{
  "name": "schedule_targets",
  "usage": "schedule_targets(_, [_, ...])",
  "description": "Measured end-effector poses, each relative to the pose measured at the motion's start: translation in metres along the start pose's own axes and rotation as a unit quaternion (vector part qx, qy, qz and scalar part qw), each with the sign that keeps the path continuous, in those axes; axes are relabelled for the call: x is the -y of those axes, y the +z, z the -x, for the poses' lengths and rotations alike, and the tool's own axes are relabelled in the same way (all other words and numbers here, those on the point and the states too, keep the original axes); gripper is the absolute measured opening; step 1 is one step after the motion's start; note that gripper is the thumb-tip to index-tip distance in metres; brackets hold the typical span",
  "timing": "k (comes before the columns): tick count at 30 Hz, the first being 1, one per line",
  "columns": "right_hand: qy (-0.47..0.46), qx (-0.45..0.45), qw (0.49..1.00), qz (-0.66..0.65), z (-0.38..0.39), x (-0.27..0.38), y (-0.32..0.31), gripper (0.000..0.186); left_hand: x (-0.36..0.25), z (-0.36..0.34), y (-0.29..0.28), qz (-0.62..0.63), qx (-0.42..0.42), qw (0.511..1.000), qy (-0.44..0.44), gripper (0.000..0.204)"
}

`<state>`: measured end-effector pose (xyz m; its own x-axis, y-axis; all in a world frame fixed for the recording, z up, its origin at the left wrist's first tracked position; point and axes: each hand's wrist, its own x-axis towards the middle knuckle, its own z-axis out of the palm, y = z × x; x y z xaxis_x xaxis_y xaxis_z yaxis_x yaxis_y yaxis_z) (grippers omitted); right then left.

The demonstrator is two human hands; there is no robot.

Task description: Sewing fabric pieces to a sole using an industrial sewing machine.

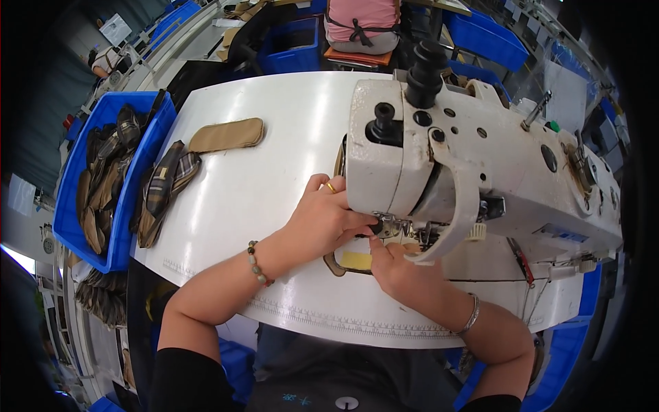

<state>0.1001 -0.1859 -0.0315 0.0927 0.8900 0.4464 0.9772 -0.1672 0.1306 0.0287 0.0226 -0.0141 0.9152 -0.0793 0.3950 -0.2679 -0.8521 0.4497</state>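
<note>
My left hand point(320, 214), with a ring and a beaded bracelet on its arm, bends its fingers at the presser foot point(390, 226) of a white sewing machine point(384, 147). Close by, on the near side of the foot, my right hand point(406, 273) has its thumb and finger pinched together. Between the fingertips is a small dark fabric piece point(375, 227), and both hands grip it. A tan-and-dark fabric edge point(334, 266) shows under the left hand, beside a yellow patch point(356, 261) on the machine bed. The machine and my fingers hide part of the work.
A tan oblong fabric piece point(226, 135) and plaid fabric pieces point(165, 185) lie on the white table point(274, 110). At the left stands a blue bin point(118, 255) of similar pieces. A red-handled tool point(523, 264) lies right of the needle. Someone in pink point(362, 19) sits beyond.
</note>
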Motion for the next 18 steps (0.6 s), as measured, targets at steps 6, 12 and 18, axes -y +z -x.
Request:
schedule_targets(6, [0.030, -0.011, 0.999, -0.031, -0.003, -0.001, 0.006, 0.024, 0.011, -0.005, 0.001, -0.014, -0.008, 0.999, 0.032, 0.020])
schedule_targets(12, [0.036, -0.006, 0.999, -0.028, -0.003, -0.001, 0.001, 0.018, 0.024, -0.011, 0.005, 0.159, 0.030, 0.985, -0.056, 0.021])
schedule_targets(18, [0.044, -0.043, 0.994, -0.095, -0.004, -0.008, 0.001, 0.019, 0.018, -0.013, -0.002, 0.141, 0.053, 0.987, -0.057, 0.018])
